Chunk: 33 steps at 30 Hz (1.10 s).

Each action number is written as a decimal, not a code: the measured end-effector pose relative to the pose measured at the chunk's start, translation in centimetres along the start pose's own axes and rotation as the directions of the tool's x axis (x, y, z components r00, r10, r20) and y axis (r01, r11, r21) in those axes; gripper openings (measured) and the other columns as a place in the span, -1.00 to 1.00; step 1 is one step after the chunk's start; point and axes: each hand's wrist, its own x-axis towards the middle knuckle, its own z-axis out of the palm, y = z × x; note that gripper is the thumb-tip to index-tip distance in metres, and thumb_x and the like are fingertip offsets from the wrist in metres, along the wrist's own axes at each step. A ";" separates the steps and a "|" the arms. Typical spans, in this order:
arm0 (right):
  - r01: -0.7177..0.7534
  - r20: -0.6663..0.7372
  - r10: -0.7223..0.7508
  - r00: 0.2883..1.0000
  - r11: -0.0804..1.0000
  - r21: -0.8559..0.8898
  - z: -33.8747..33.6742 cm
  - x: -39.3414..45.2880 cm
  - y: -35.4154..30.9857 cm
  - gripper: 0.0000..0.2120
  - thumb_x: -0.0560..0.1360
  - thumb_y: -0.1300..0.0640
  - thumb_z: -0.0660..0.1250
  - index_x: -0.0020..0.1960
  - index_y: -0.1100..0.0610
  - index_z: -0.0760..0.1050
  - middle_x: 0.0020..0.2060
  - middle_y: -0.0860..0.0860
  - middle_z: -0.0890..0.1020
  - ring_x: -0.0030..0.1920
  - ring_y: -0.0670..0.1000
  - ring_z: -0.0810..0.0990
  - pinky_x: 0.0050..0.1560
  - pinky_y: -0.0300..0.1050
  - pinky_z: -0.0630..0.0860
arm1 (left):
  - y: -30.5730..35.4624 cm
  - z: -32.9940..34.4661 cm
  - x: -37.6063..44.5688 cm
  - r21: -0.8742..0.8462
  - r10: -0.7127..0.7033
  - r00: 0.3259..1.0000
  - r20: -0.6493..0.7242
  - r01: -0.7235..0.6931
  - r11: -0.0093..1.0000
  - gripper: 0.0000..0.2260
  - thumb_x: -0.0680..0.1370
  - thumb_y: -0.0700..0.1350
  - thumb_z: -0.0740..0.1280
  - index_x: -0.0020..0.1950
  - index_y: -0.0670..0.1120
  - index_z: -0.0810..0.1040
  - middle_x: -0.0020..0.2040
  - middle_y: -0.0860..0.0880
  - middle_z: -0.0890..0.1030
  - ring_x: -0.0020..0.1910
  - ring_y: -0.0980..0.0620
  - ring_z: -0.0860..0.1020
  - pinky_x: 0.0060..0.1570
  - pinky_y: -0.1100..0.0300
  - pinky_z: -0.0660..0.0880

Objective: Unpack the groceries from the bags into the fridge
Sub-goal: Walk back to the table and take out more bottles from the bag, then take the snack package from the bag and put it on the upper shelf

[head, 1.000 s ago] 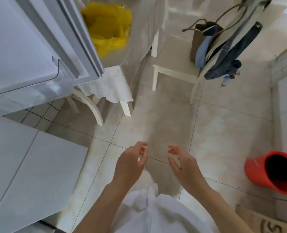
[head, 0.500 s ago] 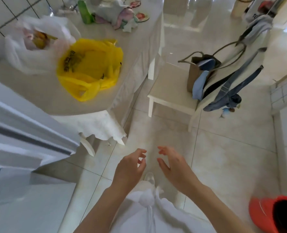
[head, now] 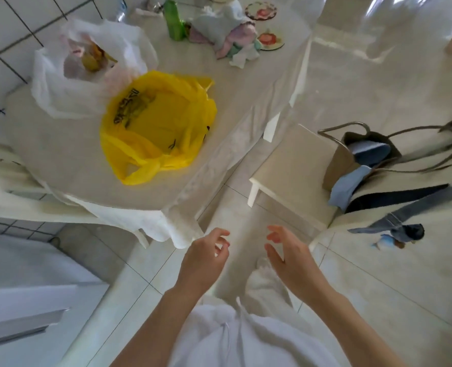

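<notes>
A yellow plastic bag (head: 158, 125) lies slumped and open on the table (head: 68, 168), near its front edge. Behind it to the left stands a white plastic bag (head: 60, 83) with yellowish groceries showing inside. My left hand (head: 206, 258) and my right hand (head: 285, 255) hover side by side over the floor, below the table's corner, fingers loosely curled and holding nothing. The white fridge (head: 23, 292) fills the lower left; its inside is out of view.
A green bottle (head: 174, 21), crumpled cloths (head: 230, 35) and round coasters sit at the table's far end. A white chair (head: 293, 178) on the right carries a brown bag (head: 351, 154) and hanging clothes. Pale tiled floor lies between table and chair.
The view has swung up from the fridge door and floor to the table with the bags. Both hands stay empty in front of me; the red bucket has left the frame.
</notes>
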 end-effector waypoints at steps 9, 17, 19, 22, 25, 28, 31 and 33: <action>0.182 0.178 -0.169 0.969 0.981 -0.060 -7.4 11.7 2.9 -0.68 0.58 0.08 0.24 0.32 0.06 0.36 0.09 -0.09 0.53 0.12 -0.09 0.51 0.08 -0.23 0.39 | 6.8 1.8 7.7 -0.143 -0.139 0.976 -0.169 0.115 0.983 -0.84 0.55 -0.10 0.32 0.12 0.07 0.56 -0.13 0.19 0.63 -0.13 0.24 0.59 -0.07 0.15 0.60; 0.312 0.249 -0.302 0.920 0.950 0.001 -9.0 22.1 0.2 -0.68 0.55 0.19 0.30 0.28 0.16 0.41 0.06 0.03 0.60 0.12 0.01 0.57 0.12 -0.13 0.43 | 6.9 -0.8 11.4 -0.193 -0.279 0.899 -0.337 0.224 0.955 -0.83 0.54 -0.17 0.34 0.11 0.00 0.58 -0.12 0.18 0.64 -0.13 0.26 0.58 -0.06 0.28 0.56; 0.363 0.258 -0.351 0.900 0.932 0.003 -8.4 24.5 -1.0 -0.68 0.56 0.17 0.28 0.30 0.15 0.39 0.09 0.02 0.59 0.14 -0.01 0.56 0.11 -0.19 0.41 | 6.0 -2.2 12.5 -0.202 -0.300 0.869 -0.394 0.237 0.950 -0.83 0.53 -0.20 0.34 0.08 -0.02 0.59 -0.12 0.18 0.64 -0.13 0.27 0.57 -0.09 0.32 0.55; 0.421 0.273 -0.408 0.871 0.907 0.013 -7.3 27.7 -3.2 -0.67 0.57 0.12 0.26 0.32 0.11 0.36 0.13 -0.01 0.57 0.15 -0.06 0.54 0.09 -0.24 0.39 | 4.4 -4.3 14.2 -0.218 -0.339 0.830 -0.442 0.267 0.939 -0.81 0.53 -0.22 0.34 0.09 0.01 0.57 -0.10 0.17 0.63 -0.12 0.26 0.57 -0.11 0.34 0.53; 0.454 0.255 -0.446 0.858 0.891 0.031 -6.2 30.5 -5.7 -0.68 0.57 0.11 0.27 0.31 0.11 0.38 0.11 -0.02 0.58 0.11 -0.08 0.55 0.06 -0.26 0.39 | 2.9 -6.8 16.1 -0.258 -0.370 0.822 -0.433 0.280 0.925 -0.80 0.55 -0.21 0.32 0.09 0.05 0.55 -0.07 0.16 0.61 -0.08 0.25 0.56 -0.11 0.39 0.50; 0.497 0.258 -0.490 0.833 0.867 0.040 -5.1 33.1 -8.3 -0.70 0.57 0.11 0.28 0.29 0.11 0.40 0.09 -0.04 0.58 0.10 -0.08 0.56 0.06 -0.27 0.42 | 1.7 -9.4 18.7 -0.281 -0.377 0.810 -0.448 0.273 0.920 -0.80 0.54 -0.21 0.32 0.11 0.04 0.56 -0.07 0.17 0.62 -0.08 0.25 0.55 -0.08 0.30 0.54; 0.527 0.254 -0.520 0.815 0.849 0.048 -3.8 35.9 -11.0 -0.67 0.55 0.13 0.30 0.30 0.14 0.42 0.10 0.00 0.60 0.10 -0.03 0.59 0.08 -0.12 0.50 | 0.9 -12.0 21.5 -0.262 -0.343 0.809 -0.478 0.241 0.934 -0.80 0.55 -0.19 0.32 0.15 0.00 0.57 -0.06 0.14 0.62 -0.07 0.23 0.56 -0.07 0.25 0.56; 0.539 0.241 -0.533 0.811 0.841 0.046 -2.9 37.7 -12.7 -0.67 0.54 0.14 0.32 0.29 0.15 0.43 0.11 0.02 0.60 0.10 -0.02 0.60 0.07 -0.15 0.50 | 0.5 -13.8 23.2 -0.248 -0.325 0.811 -0.487 0.228 0.942 -0.80 0.57 -0.17 0.31 0.18 0.00 0.56 -0.02 0.14 0.62 -0.04 0.22 0.56 -0.05 0.24 0.55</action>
